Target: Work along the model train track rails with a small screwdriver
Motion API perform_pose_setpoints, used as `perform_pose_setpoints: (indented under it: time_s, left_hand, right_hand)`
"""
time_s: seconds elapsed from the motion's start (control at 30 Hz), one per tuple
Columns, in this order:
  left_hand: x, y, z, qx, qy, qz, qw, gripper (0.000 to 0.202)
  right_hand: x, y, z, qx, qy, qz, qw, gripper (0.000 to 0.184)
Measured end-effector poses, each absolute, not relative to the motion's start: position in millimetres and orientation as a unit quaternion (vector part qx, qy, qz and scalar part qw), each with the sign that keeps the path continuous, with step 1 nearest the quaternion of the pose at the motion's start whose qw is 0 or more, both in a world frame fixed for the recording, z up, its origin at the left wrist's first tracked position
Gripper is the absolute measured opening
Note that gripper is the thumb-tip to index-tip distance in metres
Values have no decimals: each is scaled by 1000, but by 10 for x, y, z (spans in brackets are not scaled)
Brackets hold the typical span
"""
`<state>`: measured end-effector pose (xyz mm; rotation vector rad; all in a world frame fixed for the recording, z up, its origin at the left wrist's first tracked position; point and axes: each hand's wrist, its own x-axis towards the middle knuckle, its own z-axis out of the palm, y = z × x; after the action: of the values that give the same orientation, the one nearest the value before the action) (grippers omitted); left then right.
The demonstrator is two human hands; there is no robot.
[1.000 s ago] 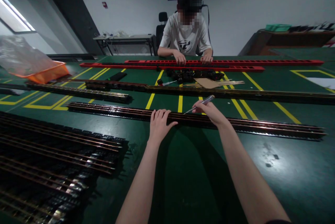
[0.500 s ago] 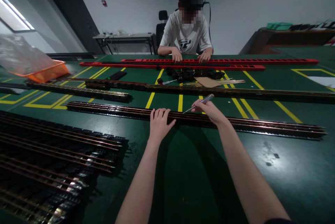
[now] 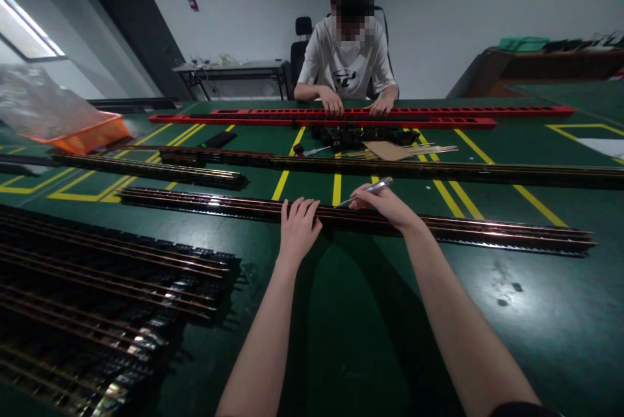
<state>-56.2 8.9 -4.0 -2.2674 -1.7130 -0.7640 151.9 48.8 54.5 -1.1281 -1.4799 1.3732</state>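
A long black slotted rail with copper-coloured strips (image 3: 487, 232) lies crosswise in front of me on the green table. My left hand (image 3: 298, 225) rests palm down over its near edge, fingers slightly spread across the top. Just to the right, my right hand (image 3: 383, 204) grips a slim silver screwdriver-like tool (image 3: 374, 187) like a pen. The tool slants down to the left, its thin tip at the rail close to my left fingers. Whether the tip touches the rail I cannot tell.
More rails (image 3: 112, 287) lie side by side at left; others (image 3: 463, 170) stretch beyond mine. Across the table a person's hands (image 3: 383, 105) rest at red slotted bars (image 3: 468, 123). Black parts (image 3: 346, 138), a cardboard piece (image 3: 387, 151) and an orange basket (image 3: 88, 134) are also there.
The rail has shifted slightly left. My right hand and the tool have moved a little left, and my left thumb has drawn in. The farther red bar has slid left.
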Motion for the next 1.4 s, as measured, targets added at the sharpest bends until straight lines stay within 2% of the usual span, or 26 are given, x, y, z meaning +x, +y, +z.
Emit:
perform_pose_setpoints:
  time_s: [0.7, 1.0, 1.4]
  left_hand:
    - [-573, 75, -28, -771, -575, -259, 89, 38]
    - [-571, 84, -40, -768, -575, -266, 94, 38]
    - [-568, 68, -9, -771, -576, -256, 90, 36]
  right_hand:
    - [1582, 463, 618, -510, -534, 527, 421, 18]
    - [1709, 515, 529, -502, -543, 515, 434, 9]
    - [1628, 455, 641, -536, -518, 508, 431, 20]
